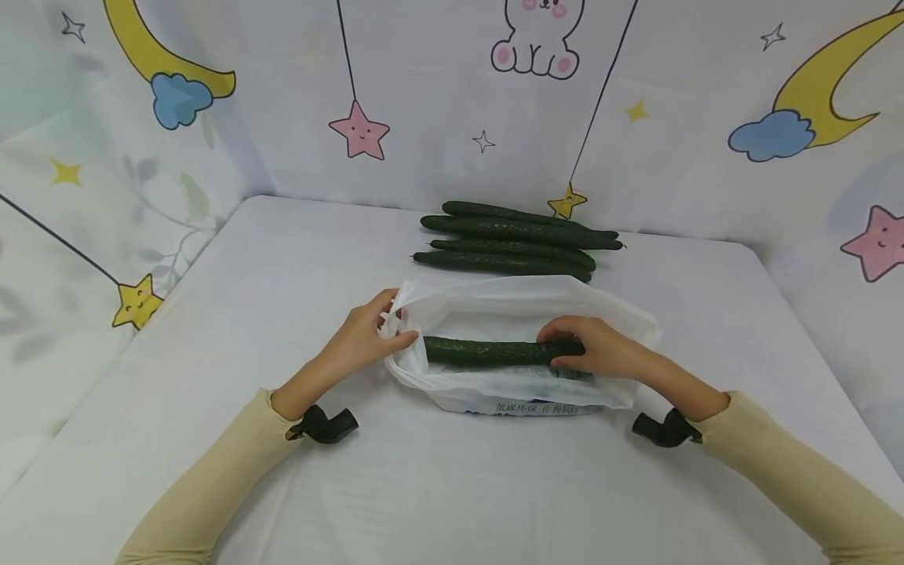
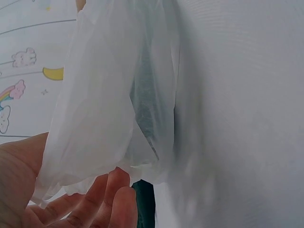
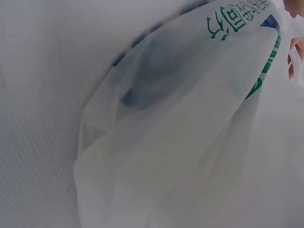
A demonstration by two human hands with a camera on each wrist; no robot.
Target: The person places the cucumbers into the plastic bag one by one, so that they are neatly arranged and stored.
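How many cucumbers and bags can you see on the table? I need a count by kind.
Cucumbers: 5 in sight (4 behind the bag, 1 in its mouth under the right hand)
Bags: 1
Total: 6

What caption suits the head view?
Right hand grips a cucumber in an open white bag, left hand holds its edge; more cucumbers lie beyond.

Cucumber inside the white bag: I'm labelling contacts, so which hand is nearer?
Right: the right hand grips the cucumber near its right end; the left hand holds the bag, beyond the cucumber's left end.
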